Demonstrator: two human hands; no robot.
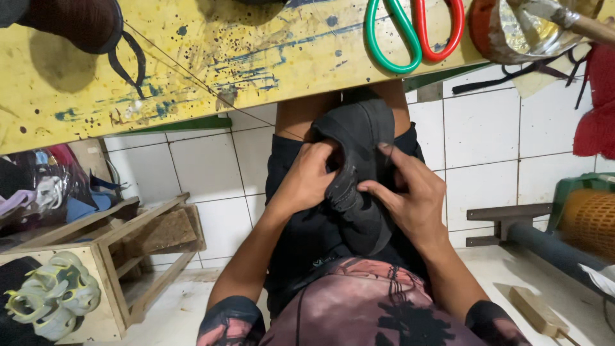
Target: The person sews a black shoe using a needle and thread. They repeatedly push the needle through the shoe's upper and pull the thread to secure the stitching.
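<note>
— What did the hands hold?
— The left hand [307, 182] and right hand [410, 198] both gripped a black shoe [355, 173] on the lap, fingers curled into it.
— Beyond the fingers?
— A yellow table [192, 64], with scissors [413, 32] farther up.

A yellow workbench [192, 57], spattered with blue and dark paint, spans the top of the view. On it lie scissors with one green and one red handle [413, 32], a dark brown shoe [77, 22] at the far left, and a glue-smeared tin [519, 29] at the right. White tiles [480, 134] cover the wall and floor below. A wooden crate [128, 237] stands at the left, with a pale green sandal [51, 301] beside it. An orange mesh roll [589, 221] sits at the right.
</note>
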